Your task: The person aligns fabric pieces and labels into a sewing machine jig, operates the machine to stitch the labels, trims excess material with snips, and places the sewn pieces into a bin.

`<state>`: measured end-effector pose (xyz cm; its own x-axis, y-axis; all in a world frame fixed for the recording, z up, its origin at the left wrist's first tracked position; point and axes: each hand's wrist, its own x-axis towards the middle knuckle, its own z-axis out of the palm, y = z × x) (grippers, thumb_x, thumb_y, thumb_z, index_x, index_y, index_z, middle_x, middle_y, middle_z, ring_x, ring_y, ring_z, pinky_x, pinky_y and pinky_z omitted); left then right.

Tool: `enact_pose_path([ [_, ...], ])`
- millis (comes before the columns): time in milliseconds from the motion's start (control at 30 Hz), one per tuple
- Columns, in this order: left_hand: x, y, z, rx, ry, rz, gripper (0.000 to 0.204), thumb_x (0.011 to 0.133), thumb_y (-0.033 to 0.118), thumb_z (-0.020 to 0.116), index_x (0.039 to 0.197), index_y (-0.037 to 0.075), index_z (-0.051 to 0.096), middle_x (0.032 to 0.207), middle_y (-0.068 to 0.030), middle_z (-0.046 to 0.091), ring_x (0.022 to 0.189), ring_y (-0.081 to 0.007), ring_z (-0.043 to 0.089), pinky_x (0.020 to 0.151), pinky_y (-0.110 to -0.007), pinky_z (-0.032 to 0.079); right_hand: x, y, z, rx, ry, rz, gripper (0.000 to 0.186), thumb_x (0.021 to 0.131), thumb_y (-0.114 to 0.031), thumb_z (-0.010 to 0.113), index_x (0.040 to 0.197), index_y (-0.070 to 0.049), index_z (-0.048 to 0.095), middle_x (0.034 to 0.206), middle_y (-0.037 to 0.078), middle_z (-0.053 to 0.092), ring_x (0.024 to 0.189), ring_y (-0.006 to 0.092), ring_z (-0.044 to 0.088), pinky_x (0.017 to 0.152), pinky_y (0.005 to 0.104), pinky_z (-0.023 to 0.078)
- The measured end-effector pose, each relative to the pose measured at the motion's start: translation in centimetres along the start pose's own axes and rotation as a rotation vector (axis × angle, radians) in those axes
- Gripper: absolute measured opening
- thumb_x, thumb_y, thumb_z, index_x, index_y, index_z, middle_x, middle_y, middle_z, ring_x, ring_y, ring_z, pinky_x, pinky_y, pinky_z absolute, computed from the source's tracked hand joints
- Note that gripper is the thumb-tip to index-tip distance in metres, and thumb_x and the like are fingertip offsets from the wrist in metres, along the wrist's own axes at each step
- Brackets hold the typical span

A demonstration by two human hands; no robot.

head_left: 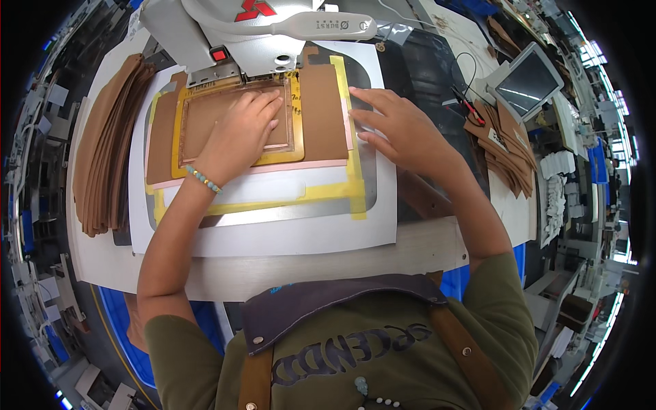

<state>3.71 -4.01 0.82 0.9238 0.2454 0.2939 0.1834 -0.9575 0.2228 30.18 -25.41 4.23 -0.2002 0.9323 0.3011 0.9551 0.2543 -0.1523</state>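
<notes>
A brown flat panel (pixel 326 113) lies under the head of a white sewing machine (pixel 263 49), with a pink strip along its near edge. On top of it rests a yellow rectangular frame (pixel 176 140). My left hand (pixel 244 130) lies flat inside the frame, fingers stretched towards the machine, and covers part of the panel. At the panel's right edge, my right hand (pixel 403 126) has its fingers apart, fingertips by the yellow tape (pixel 353 167); it holds nothing. The needle area is mostly hidden beneath the machine head.
Stacked brown pieces (pixel 109 147) stand on the left; more brown pieces (pixel 506 147) lie at the right. Near them are red-handled snips (pixel 470 109) and a tilted screen (pixel 529 82). A grey-white lamp arm (pixel 324 26) crosses above the machine. White sheeting (pixel 301 236) lies under the work.
</notes>
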Motion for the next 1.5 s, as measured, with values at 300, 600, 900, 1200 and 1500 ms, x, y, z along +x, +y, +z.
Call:
enact_pose_path([
  [300, -4.2, -1.8, -3.9, -0.241, -0.097, -0.116, 0.036, 0.103, 0.01, 0.065, 0.138, 0.004, 0.07, 0.159, -0.01, 0.058, 0.153, -0.0334, 0.046, 0.126, -0.044, 0.04, 2.4, -1.0, 1.3, 0.12, -0.004, -0.136, 0.033, 0.097, -0.015, 0.071, 0.129, -0.007, 0.071, 0.145, 0.01, 0.066, 0.136, 0.0293, 0.058, 0.107, 0.0441, 0.05],
  [600, -4.6, -1.4, -3.7, -0.305, -0.206, 0.02, 0.046, 0.097, 0.019, 0.073, 0.142, 0.012, 0.072, 0.167, -0.0086, 0.051, 0.161, -0.0335, 0.035, 0.133, -0.054, 0.026, 9.6, -2.6, 6.7, -0.181, 0.039, -0.189, 0.038, 0.094, -0.013, 0.066, 0.132, -0.01, 0.071, 0.138, 0.005, 0.071, 0.124, 0.0178, 0.063, 0.088, 0.0336, 0.05],
  [900, -3.6, -2.7, -3.6, -0.274, -0.235, 0.135, 0.048, 0.096, 0.034, 0.076, 0.143, 0.019, 0.073, 0.17, -0.0105, 0.047, 0.162, -0.0365, 0.033, 0.131, -0.055, 0.024, 8.9, -2.8, 7.1, -0.198, 0.101, -0.214, 0.04, 0.094, -0.013, 0.066, 0.133, -0.007, 0.07, 0.133, 0.004, 0.072, 0.12, 0.0182, 0.064, 0.087, 0.0343, 0.048],
  [1200, -2.8, -3.5, -3.3, -0.253, -0.255, 0.128, 0.053, 0.092, 0.037, 0.081, 0.142, 0.023, 0.074, 0.17, -0.0091, 0.047, 0.161, -0.037, 0.034, 0.129, -0.053, 0.027, 7.2, -3.8, 2.9, -0.019, 0.006, -0.19, 0.031, 0.093, -0.013, 0.072, 0.123, -0.007, 0.075, 0.124, 0.006, 0.076, 0.116, 0.0223, 0.068, 0.092, 0.0385, 0.054],
  [1500, -2.1, -4.4, -2.9, -0.186, -0.24, 0.12, 0.05, 0.092, 0.039, 0.082, 0.139, 0.025, 0.076, 0.168, -0.0081, 0.05, 0.157, -0.0374, 0.04, 0.128, -0.053, 0.031, 4.2, -9.7, -13.1, 0.754, 0.436, -0.255, 0.026, 0.097, -0.013, 0.073, 0.121, -0.004, 0.076, 0.123, 0.012, 0.077, 0.113, 0.0297, 0.074, 0.094, 0.0409, 0.059],
])
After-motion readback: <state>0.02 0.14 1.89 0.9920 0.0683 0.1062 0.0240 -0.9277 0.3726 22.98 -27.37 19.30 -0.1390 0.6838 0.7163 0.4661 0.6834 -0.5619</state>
